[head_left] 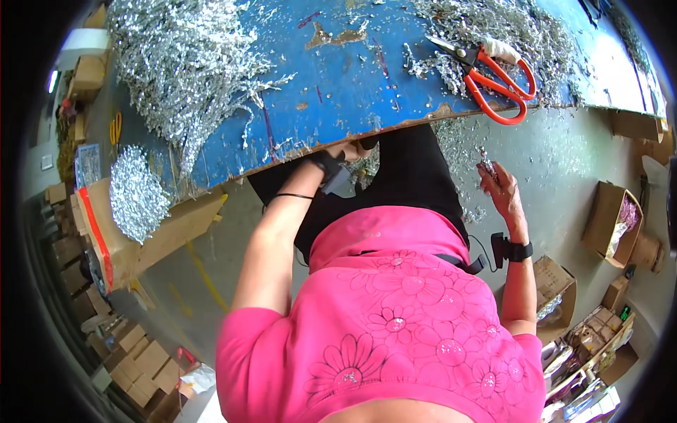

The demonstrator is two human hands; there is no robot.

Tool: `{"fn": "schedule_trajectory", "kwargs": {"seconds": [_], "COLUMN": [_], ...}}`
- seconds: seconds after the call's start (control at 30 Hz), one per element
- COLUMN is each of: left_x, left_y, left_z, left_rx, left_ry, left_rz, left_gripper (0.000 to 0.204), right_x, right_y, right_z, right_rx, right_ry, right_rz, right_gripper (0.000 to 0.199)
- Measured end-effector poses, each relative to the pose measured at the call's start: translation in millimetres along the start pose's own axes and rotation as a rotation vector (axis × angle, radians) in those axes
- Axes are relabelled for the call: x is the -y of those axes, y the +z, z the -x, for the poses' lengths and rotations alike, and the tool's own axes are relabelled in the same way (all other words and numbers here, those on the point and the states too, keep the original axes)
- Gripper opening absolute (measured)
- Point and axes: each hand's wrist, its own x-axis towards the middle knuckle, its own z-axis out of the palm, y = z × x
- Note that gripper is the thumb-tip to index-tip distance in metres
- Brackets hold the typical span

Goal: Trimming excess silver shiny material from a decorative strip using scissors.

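I see my left hand [347, 150] up at the chipped front edge of the blue desk [338, 84], fingers curled against the edge; most of it is hidden there, so I cannot tell whether it grips anything. A black band sits on that wrist and a thin black cord circles the forearm.

My right hand [502, 189] hangs below the desk edge, over the grey floor [571, 162], and pinches a small silver piece [487, 166] between its fingertips. A black band is strapped on that wrist too.

On the desk, a big heap of silver scraps [183, 56] covers the left part, and a 2nd heap [501, 25] lies at the far right. Red scissors [493, 74] lie on the desk beside that right heap, blades pointing left, well apart from both hands. Loose silver bits are scattered on the floor just beside my right hand.

To the left, a cardboard box [127, 240] holds a mound of the same silver scraps. Another open box [606, 218] stands on the floor at the right, and more cartons lie along the lower edges.
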Motion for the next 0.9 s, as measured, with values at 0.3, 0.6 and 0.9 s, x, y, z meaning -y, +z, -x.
{"fn": "schedule_trajectory", "kwargs": {"seconds": [0.3, 0.6, 0.9], "left_x": [-86.3, -41.9, -223.4], "left_y": [-24.0, 9.9, -33.4], "left_z": [29.5, 36.5, 98.1], "left_rx": [-0.113, 0.057, -0.046], "left_ry": [-0.550, 0.074, -0.205], "left_rz": [-0.082, -0.945, 0.061], "left_gripper": [0.036, 0.059, 0.028], "right_x": [9.6, 12.2, 139.7], "right_y": [0.0, 4.2, 4.9], "right_z": [-0.3, 3.3, 21.2], "right_rx": [0.001, 0.050, 0.356], "right_ry": [0.016, -0.062, -0.145], "right_rz": [-0.044, -0.019, -0.065], "right_gripper": [0.028, 0.024, 0.022]}}
